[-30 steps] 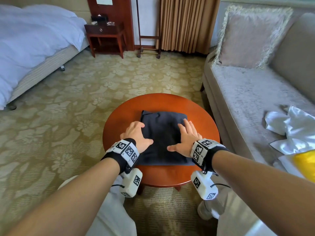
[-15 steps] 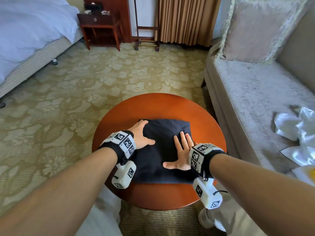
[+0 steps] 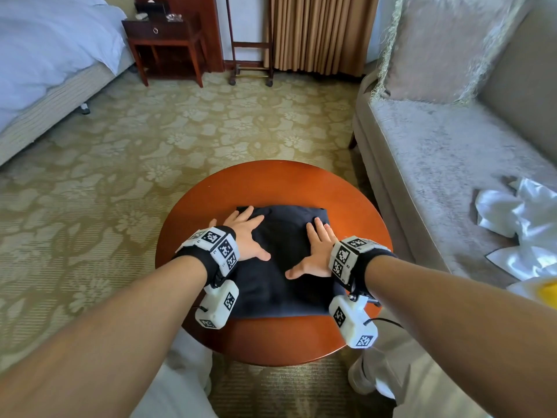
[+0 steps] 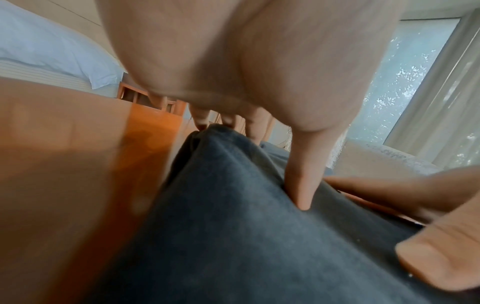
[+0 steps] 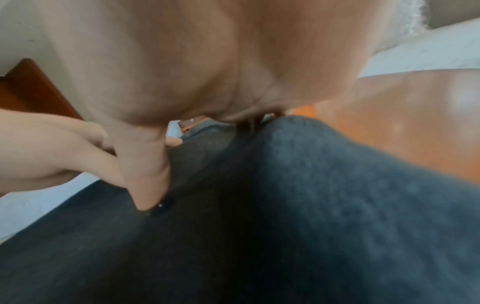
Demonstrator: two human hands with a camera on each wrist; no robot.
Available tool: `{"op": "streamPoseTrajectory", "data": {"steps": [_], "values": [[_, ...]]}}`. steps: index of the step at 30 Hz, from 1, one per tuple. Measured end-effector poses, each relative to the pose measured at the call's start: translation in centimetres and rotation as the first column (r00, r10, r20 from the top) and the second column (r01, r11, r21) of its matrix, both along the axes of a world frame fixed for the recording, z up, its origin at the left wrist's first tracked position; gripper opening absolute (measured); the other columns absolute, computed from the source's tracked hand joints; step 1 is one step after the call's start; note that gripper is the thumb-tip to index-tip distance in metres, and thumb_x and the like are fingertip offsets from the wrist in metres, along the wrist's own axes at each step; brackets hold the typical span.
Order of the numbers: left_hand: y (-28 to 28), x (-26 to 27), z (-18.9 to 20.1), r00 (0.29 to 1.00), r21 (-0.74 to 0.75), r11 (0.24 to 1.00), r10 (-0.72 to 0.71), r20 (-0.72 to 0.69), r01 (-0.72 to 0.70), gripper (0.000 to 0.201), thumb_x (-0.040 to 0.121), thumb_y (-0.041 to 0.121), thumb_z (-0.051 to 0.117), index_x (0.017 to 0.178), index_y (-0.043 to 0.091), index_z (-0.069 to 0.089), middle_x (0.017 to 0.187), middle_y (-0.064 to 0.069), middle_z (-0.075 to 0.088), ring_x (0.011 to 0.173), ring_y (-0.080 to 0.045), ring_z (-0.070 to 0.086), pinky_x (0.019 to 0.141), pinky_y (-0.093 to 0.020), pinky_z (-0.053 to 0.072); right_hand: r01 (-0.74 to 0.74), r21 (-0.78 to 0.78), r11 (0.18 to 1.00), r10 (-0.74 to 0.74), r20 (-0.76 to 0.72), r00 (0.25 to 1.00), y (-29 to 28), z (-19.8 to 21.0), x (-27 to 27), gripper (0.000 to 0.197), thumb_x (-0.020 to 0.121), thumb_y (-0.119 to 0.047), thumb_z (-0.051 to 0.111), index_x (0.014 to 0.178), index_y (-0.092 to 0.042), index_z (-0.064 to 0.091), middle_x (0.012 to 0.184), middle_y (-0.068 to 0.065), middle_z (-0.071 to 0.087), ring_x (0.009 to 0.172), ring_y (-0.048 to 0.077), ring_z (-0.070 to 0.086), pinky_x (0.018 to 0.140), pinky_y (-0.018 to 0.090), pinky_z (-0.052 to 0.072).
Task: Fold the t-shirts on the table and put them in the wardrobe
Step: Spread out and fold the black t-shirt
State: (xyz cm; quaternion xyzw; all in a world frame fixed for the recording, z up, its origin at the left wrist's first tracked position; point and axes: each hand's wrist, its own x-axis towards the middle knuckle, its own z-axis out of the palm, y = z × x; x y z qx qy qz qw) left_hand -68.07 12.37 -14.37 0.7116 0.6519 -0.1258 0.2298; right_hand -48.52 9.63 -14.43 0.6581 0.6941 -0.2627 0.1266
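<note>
Folded dark navy cotton t-shirt [image 3: 283,267]: a flat rectangular bundle lying at the centre of the frame in the head view, on the near half of the round reddish-brown wooden surface [image 3: 271,182].

Left hand [image 3: 245,236]: palm down on the shirt's upper-left part. Fingers [image 3: 241,215] straight and spread wide, reaching the far left corner; thumb pointing inward across the cloth. In the left wrist view the fingertips [image 4: 201,123] rest at the shirt's far edge and the thumb presses into the fabric [image 4: 259,236].

Right hand [image 3: 316,251]: palm down on the shirt's right part. Fingers [image 3: 319,229] straight and close together, pointing toward the far edge; thumb stretched out to the left. The right wrist view shows the thumb flat against the dark cloth [image 5: 285,205].

Neither hand grips; both lie flat on top.

Surroundings, head view: floral-patterned beige carpet [image 3: 150,152] under the surface; grey plush sofa [image 3: 446,152] at right with a fringed cushion [image 3: 440,46] at upper right and crumpled white fabric [image 3: 518,224] at the right edge; bed with pale blue bedding [image 3: 51,46] at upper left; dark wooden bedside table [image 3: 165,37] and brown pleated curtains [image 3: 319,31] along the top.
</note>
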Motion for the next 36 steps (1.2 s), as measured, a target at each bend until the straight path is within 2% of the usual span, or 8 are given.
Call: {"op": "streamPoseTrajectory", "data": {"steps": [5, 9, 16, 20, 28, 30, 33, 36], "values": [[0.0, -0.2, -0.3, 0.999, -0.023, 0.999, 0.027, 0.043, -0.026, 0.104, 0.078, 0.059, 0.068, 0.155, 0.038, 0.002, 0.162, 0.011, -0.018, 0.150, -0.017, -0.013, 0.119, -0.057, -0.001, 0.010, 0.001, 1.000, -0.010, 0.031, 0.999, 0.3, -0.1, 0.2, 0.119, 0.070, -0.065, 0.068, 0.154, -0.027, -0.008, 0.160, -0.002, -0.021, 0.148, 0.024, -0.017, 0.117, 0.053, -0.007], [-1.8, -0.5, 0.4, 0.946, -0.006, 0.974, 0.223, 0.235, -0.228, 0.108, 0.078, 0.052, 0.073, 0.156, 0.028, 0.003, 0.163, 0.005, -0.015, 0.151, -0.022, -0.002, 0.121, -0.049, 0.010, 0.149, -0.031, 0.988, -0.148, 0.024, 0.989, 0.1, 0.9, 0.0, 0.118, 0.066, -0.067, 0.069, 0.155, -0.026, 0.002, 0.161, 0.008, -0.009, 0.148, 0.034, -0.001, 0.119, 0.052, 0.012], [-8.1, -0.3, 1.9, 0.750, 0.087, 0.759, 0.607, 0.261, -0.645, 0.055, 0.073, 0.039, 0.074, 0.115, 0.010, 0.056, 0.127, -0.013, 0.055, 0.111, -0.035, 0.057, 0.092, -0.041, 0.049, 0.424, 0.011, 0.906, -0.424, 0.009, 0.906, -4.3, 3.9, 2.0, 0.071, 0.074, -0.047, 0.069, 0.132, -0.009, 0.051, 0.116, 0.016, 0.058, 0.099, 0.032, 0.058, 0.067, 0.029, 0.042], [-11.9, 0.5, 2.0, 0.731, 0.080, 0.740, 0.632, 0.255, -0.668, 0.025, 0.081, 0.031, 0.069, 0.095, 0.011, 0.061, 0.108, -0.011, 0.064, 0.083, -0.030, 0.061, 0.074, -0.033, 0.050, 0.503, -0.003, 0.865, -0.502, -0.057, 0.863, -7.7, 3.8, 2.0, 0.041, 0.075, -0.032, 0.068, 0.108, -0.008, 0.063, 0.083, 0.009, 0.059, 0.069, 0.025, 0.057, 0.055, 0.025, 0.039], [-16.3, 0.6, 1.4, 0.667, -0.046, 0.707, 0.685, 0.294, -0.706, 0.026, 0.077, 0.029, 0.076, 0.075, 0.010, 0.058, 0.073, -0.004, 0.059, 0.072, -0.026, 0.057, 0.069, -0.027, 0.044, 0.474, -0.193, 0.859, -0.511, -0.278, 0.813, -13.0, 3.2, 2.1, 0.003, 0.093, -0.012, 0.055, 0.092, -0.010, 0.053, 0.091, 0.006, 0.046, 0.080, 0.019, 0.045, 0.061, 0.020, 0.038], [-17.0, 0.4, 1.7, 0.644, -0.100, 0.705, 0.689, 0.334, -0.702, 0.027, 0.073, 0.027, 0.078, 0.082, 0.009, 0.061, 0.068, -0.004, 0.056, 0.073, -0.027, 0.060, 0.072, -0.028, 0.046, 0.448, -0.253, 0.857, -0.510, -0.306, 0.804, -13.6, 3.3, 2.2, 0.029, 0.096, -0.007, 0.047, 0.069, -0.013, 0.040, 0.073, 0.000, 0.043, 0.064, 0.012, 0.040, 0.059, 0.015, 0.035], [-17.6, 0.1, 1.6, 0.609, -0.171, 0.707, 0.687, 0.398, -0.686, 0.057, 0.062, 0.028, 0.082, 0.108, 0.007, 0.055, 0.091, -0.011, 0.063, 0.080, -0.028, 0.063, 0.076, -0.032, 0.052, 0.551, -0.271, 0.789, -0.613, -0.402, 0.680, -14.4, 3.7, 2.7, 0.012, 0.072, -0.011, 0.057, 0.070, 0.000, 0.052, 0.049, 0.014, 0.060, 0.057, 0.027, 0.062, 0.068, 0.028, 0.055], [-18.0, -0.7, 1.9, 0.489, -0.224, 0.725, 0.626, 0.608, -0.651, 0.062, 0.072, 0.013, 0.077, 0.123, 0.024, 0.044, 0.099, -0.010, 0.062, 0.072, -0.024, 0.064, 0.051, -0.024, 0.049, 0.584, -0.340, 0.737, -0.670, -0.485, 0.563, -15.2, 4.4, 3.4, 0.013, 0.077, -0.004, 0.056, 0.088, 0.004, 0.054, 0.063, 0.020, 0.065, 0.045, 0.028, 0.064, 0.046, 0.029, 0.055]]}}
